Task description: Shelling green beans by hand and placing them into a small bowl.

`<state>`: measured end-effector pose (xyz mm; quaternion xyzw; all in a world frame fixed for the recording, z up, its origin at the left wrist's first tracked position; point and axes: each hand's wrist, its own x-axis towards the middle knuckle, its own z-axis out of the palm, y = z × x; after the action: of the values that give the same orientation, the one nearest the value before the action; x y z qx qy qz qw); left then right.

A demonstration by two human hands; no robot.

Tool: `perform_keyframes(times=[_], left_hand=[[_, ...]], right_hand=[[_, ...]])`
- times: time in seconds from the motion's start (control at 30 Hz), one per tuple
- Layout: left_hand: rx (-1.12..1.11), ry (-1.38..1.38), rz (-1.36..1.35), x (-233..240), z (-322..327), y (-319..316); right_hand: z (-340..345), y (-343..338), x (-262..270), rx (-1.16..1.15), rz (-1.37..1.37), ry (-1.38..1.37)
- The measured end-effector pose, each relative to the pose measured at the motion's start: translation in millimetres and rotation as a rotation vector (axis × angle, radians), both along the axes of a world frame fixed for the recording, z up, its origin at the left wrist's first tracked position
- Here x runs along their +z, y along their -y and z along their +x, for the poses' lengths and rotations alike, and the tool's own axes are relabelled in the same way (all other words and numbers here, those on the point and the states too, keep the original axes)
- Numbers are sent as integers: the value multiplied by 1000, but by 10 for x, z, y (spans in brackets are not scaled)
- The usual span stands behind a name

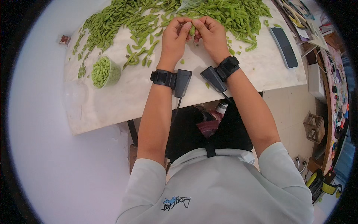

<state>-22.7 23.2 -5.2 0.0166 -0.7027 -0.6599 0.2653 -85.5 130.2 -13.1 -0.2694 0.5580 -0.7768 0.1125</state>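
Observation:
Above the table, my left hand and my right hand meet at the fingertips around one green soybean pod. Thumbs and forefingers of both hands pinch it; the other fingers are partly hidden behind. A broad heap of pods spreads over the table's far left. Beyond my right hand lies a second pile, which looks like flattened, opened pods. Several loose pods are scattered left of my left hand. A clear plastic cup full of shelled green beans stands farther left.
A phone lies on the right of the pale tabletop. Near the left corner is a clear plastic container or lid. Clear plastic film rests between the piles. A cluttered shelf adjoins the right side.

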Motion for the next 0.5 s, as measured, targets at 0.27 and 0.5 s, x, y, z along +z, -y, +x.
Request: perform_keyframes(times=[0.27, 0.5], left_hand=[[6, 4, -49, -18, -1, 44], [10, -9, -31, -32, -6, 55]], right_hand=[[6, -24, 41, 33, 69, 36], [3, -14, 26, 30, 83, 30]])
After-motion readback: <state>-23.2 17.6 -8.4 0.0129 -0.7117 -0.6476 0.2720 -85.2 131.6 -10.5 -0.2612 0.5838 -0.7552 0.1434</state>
